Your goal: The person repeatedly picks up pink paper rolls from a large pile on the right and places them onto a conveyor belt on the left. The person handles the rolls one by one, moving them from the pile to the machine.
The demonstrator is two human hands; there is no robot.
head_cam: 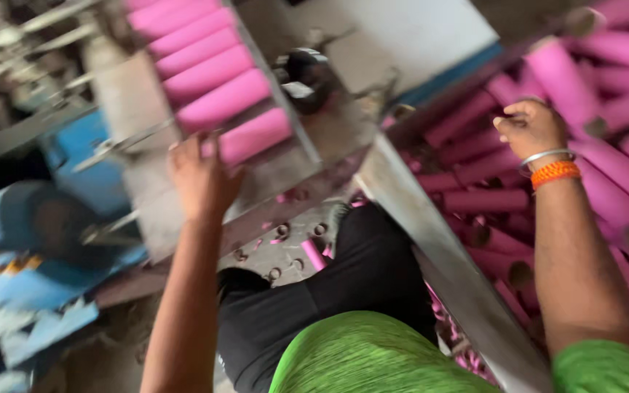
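While the view tilts and blurs, I see my left hand [202,178] raised at centre left of the frame, fingers spread apart, its fingertips at the lowest pink tube [252,137] of a row lying side by side in a slanted metal chute [307,156]. I cannot tell whether the fingers actually press that tube or only hover at its end. Four more pink tubes [198,54] are stacked above it toward the upper left.

At the upper right, my right hand [531,127] is curled together over a heap of pink tubes [620,175] in a bin; what it grips is hidden by the knuckles, so I cannot tell if it is clamped on one. A silver bangle [544,156] and an orange beaded band [555,173] sit on that wrist. A grey metal rail [438,255] runs diagonally between the bin and my black-clad knee [343,284]. Blurred blue machinery [74,167] fills the left edge.
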